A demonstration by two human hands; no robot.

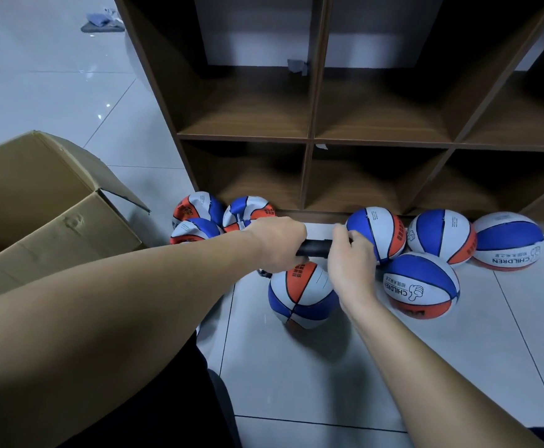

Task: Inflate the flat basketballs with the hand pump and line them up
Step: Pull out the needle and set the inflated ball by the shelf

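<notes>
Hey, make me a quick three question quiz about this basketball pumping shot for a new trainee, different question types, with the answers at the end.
1. True or false: both the left hand and the right hand grip the black cylindrical hand pump.
2. Multiple choice: the brown cardboard box with open flaps sits A) inside the shelf, B) at the left on the floor, C) on top of the balls.
3. Fill in: the round, full blue, white and orange basketballs lie on the ____ side; the crumpled flat ones lie beside the box, in front of the dark wooden cubby shelf.

Key: 1 true; 2 B; 3 right.
</notes>
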